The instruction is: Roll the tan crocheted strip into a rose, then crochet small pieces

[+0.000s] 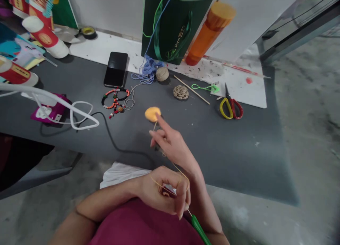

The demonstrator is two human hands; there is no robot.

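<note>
My left hand (167, 192) is closed low in front of my body. Its fingertips pinch the thin metal end of a green-handled crochet hook (200, 231), and a pale yellow yarn strand (180, 171) loops over its fingers. What else lies within that grip is hidden. Over the table's front part, my right hand (171, 140) stretches out its index finger, the tip touching a small yellow yarn ball (152, 114). The other fingers of this hand are loosely bent. The strand runs from the ball past my right hand to my left.
Beaded bracelets (115, 100), a phone (116, 69), blue yarn (151, 68), a beige ball (162, 74), a crocheted rosette (181, 92) and a wooden stick (192, 90) lie beyond. Scissors (230, 107) rest right. A white cable (53, 92) hangs left. Behind stand a green bag (172, 29) and orange bottle (208, 34).
</note>
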